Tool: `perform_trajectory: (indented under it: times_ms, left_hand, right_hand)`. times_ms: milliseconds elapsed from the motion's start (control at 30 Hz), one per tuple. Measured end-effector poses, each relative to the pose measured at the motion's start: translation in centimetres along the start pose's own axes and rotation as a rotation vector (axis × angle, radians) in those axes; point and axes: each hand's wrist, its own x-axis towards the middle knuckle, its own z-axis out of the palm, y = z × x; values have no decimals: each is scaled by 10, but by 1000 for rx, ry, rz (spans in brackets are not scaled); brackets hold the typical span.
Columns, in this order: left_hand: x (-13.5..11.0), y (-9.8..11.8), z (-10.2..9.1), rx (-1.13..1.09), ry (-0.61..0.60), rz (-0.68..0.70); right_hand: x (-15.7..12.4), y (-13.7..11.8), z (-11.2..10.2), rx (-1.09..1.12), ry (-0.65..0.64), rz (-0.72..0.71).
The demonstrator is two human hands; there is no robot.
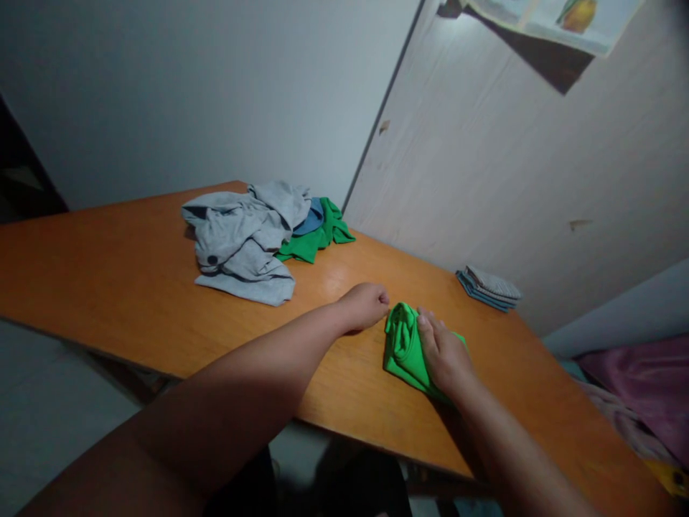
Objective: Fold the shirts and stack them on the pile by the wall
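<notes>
A bright green garment (405, 352), folded into a small bundle with a rolled layer at its left end, lies on the wooden table (344, 388). My right hand (446, 353) is on its right part, thumb on top and fingers along the far side, holding the cloth. Just left of the bundle, my left hand (366, 305) is closed in a fist, with no cloth visible in it. Further left lies a crumpled grey garment (242, 237) with dark round spots. Behind it show a blue cloth (311, 219) and another green garment (336, 224).
A small folded stack of striped and blue cloth (487, 289) sits at the table's far right edge, by the wall. Pale wall panels (484, 165) rise behind the table. A pink cloth (640, 388) lies beyond the right edge. A printed sheet (560, 21) hangs above.
</notes>
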Motion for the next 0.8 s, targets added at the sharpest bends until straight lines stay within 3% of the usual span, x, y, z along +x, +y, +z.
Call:
perform_trajectory:
  times_ms: [167,367,567,800]
  left_hand:
    - [3,5,10,-143,6,13]
    - [5,20,18,-301,-51,83]
    - [8,6,22,-288,-83,98]
    - [9,-3,22,-231,-84,130]
  right_hand:
    - [-3,-1,-4,98,93,30]
    - [-3,-4,-4,125,81,28]
    - [-3,-5,-4,132,88,28]
    - [2,-9,-5,6,-137,-100]
